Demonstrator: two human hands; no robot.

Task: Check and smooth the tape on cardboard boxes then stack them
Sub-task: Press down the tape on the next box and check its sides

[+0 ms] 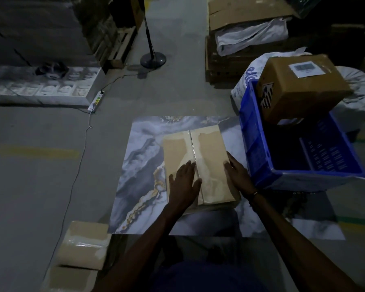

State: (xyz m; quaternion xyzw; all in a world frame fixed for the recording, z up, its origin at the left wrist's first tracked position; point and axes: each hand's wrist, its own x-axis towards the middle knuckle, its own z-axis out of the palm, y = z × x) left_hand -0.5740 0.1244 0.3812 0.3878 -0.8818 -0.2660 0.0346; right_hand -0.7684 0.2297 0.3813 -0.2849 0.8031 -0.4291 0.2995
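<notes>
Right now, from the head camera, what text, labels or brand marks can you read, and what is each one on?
"ek", blue letters partly cut off: on the white sack behind the blue crate.
Barcode label on the tilted box in the crate: print too small and blurred to read.
Dark printed mark on that box's end face: unreadable.
Box under the hands: no print visible.
</notes>
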